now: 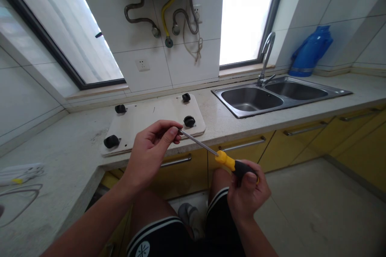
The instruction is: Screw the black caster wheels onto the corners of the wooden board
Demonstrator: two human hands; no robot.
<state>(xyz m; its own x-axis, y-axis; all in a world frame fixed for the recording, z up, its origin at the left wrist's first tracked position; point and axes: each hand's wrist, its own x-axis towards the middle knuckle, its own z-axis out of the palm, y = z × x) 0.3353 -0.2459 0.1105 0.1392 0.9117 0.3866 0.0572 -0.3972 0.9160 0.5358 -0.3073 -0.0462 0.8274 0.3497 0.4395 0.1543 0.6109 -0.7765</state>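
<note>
In my right hand [249, 190] is a screwdriver [224, 158] with a yellow and black handle, its metal shaft slanting up to the left. My left hand [153, 150] pinches at the shaft's tip, where a small dark piece, perhaps a screw, shows between thumb and fingers. Behind that hand a white board [150, 114] lies flat on the counter. Black caster wheels sit near its corners: one caster [189, 121] close to my left fingertips, another caster [111, 141] at the front left, and others along the back.
The grey counter [78, 132] runs along the tiled wall. To the right are a double steel sink [253, 98] with a faucet [265, 58] and a blue thermos [312, 52]. A white power strip [22, 173] with a cord lies at left. Yellow cabinets [187, 168] stand below.
</note>
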